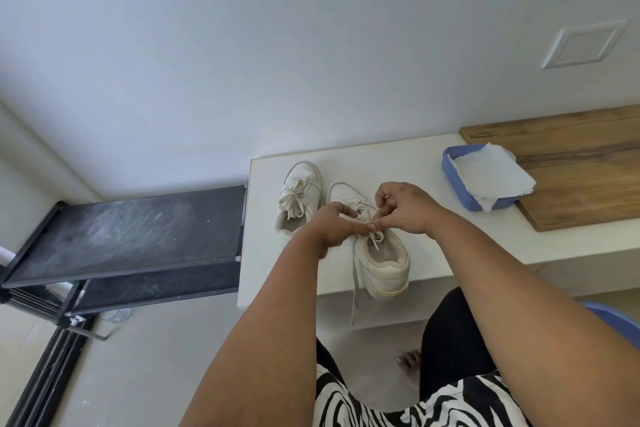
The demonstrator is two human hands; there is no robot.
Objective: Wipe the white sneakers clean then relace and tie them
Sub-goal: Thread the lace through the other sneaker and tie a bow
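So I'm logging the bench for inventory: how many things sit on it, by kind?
White sneakers: 2
Blue tray: 1
Paper towel: 1
Wooden board: 1
Total: 5

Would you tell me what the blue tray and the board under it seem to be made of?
The blue tray looks like moulded plastic: even matte colour, rounded rim. The board shows brown grain streaks, so wood or a wood-look laminate; I cannot tell which.
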